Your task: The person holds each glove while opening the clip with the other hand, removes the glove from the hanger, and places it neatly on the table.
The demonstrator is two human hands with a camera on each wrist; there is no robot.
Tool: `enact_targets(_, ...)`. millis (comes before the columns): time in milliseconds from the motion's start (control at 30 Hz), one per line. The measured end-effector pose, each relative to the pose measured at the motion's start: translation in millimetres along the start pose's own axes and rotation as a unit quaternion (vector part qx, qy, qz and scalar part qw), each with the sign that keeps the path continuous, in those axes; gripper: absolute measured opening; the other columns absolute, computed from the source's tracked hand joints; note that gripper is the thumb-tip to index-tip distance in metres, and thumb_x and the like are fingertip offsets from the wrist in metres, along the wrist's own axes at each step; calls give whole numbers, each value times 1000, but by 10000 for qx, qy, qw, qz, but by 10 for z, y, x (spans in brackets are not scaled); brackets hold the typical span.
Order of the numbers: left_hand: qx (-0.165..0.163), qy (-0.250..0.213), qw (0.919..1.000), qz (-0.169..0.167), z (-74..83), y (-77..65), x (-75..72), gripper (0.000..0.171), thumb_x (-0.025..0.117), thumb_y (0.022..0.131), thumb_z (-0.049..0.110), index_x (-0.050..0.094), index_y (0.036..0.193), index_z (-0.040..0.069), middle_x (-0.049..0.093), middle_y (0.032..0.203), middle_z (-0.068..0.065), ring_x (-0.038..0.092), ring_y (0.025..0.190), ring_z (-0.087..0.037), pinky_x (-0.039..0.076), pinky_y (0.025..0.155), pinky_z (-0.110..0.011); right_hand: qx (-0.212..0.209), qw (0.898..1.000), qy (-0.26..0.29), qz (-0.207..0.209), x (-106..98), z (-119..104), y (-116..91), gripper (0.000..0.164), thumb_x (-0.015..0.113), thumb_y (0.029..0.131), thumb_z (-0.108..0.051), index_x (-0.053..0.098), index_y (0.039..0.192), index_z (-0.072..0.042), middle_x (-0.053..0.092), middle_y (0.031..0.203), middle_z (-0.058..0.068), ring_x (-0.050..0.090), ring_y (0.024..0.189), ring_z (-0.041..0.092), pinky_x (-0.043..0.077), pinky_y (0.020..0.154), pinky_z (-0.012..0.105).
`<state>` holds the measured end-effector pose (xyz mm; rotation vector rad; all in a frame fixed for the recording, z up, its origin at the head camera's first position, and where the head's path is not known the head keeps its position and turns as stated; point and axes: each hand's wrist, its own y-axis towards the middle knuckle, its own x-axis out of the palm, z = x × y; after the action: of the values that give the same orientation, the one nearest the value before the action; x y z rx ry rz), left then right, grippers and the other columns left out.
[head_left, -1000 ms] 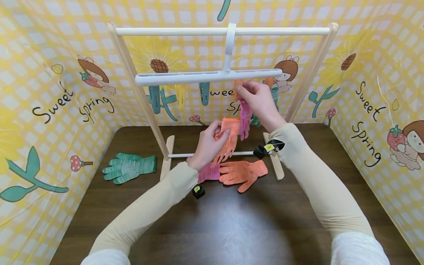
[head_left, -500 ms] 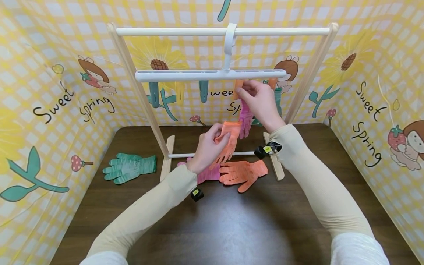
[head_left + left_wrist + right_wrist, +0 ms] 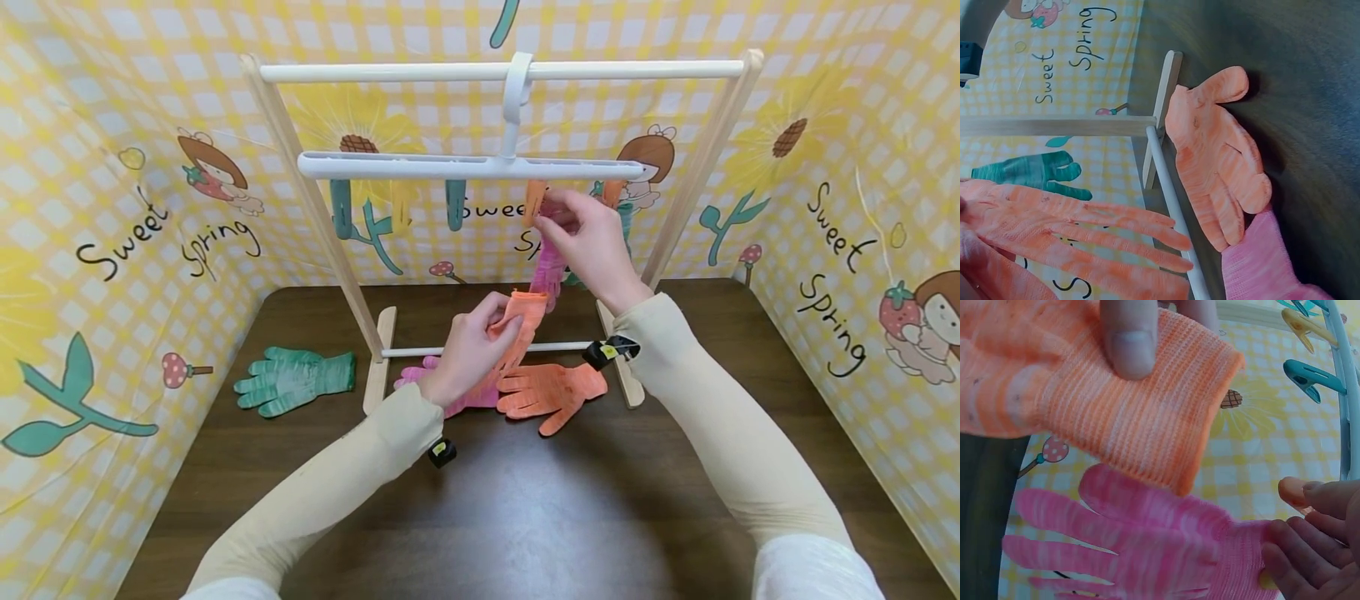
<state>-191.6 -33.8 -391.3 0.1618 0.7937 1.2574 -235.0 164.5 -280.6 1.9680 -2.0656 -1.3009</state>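
Note:
My left hand [image 3: 480,337] pinches an orange glove [image 3: 527,321] near its ribbed cuff, the glove's fingers trailing downward. The thumb lies across that cuff [image 3: 1141,419] in the right wrist view. Higher up, my right hand [image 3: 588,237] pinches an orange clip [image 3: 535,202] on the white hanger [image 3: 405,167], thumb at its lower end. Behind this hand hangs a pink glove [image 3: 1160,537], its cuff right at the fingers; its upper fixing is mostly hidden. A green glove [image 3: 1029,172] hangs further right from another orange clip [image 3: 612,193].
Teal clips [image 3: 341,208] and a yellow clip [image 3: 401,206] hang on the hanger's left half. A wooden rack [image 3: 690,167] carries the hanger. On the table [image 3: 525,517] lie a green glove [image 3: 296,381], a pink glove [image 3: 480,393] and an orange glove [image 3: 551,393].
The hanger has levelled, its left end rising. My left hand has lowered slightly with the orange glove. My right hand stays at the orange clip, and more of the clip now shows.

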Motion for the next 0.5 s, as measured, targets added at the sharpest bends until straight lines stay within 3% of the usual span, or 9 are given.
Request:
enact_targets(267,210,597,9978,-196,52,-96,26,10,66,102,12,63,111,8,62,77,-1,35,50,-6,31,50,-25,-209,9993,86,-284,-79,114,-225,32,70,101,-12,68,131,-3,72,120,12,70,104,25,56,92,44)
enact_targets(500,591,990,9926,-375,83,-181,64,9,69,99,9,66,107,6,66,74,0,45,53,-6,43,55,-22,13,9970,-277,-719,-156,263,-520,31,67,103,-15,68,132,-4,70,122,13,68,106,27,55,92,48)
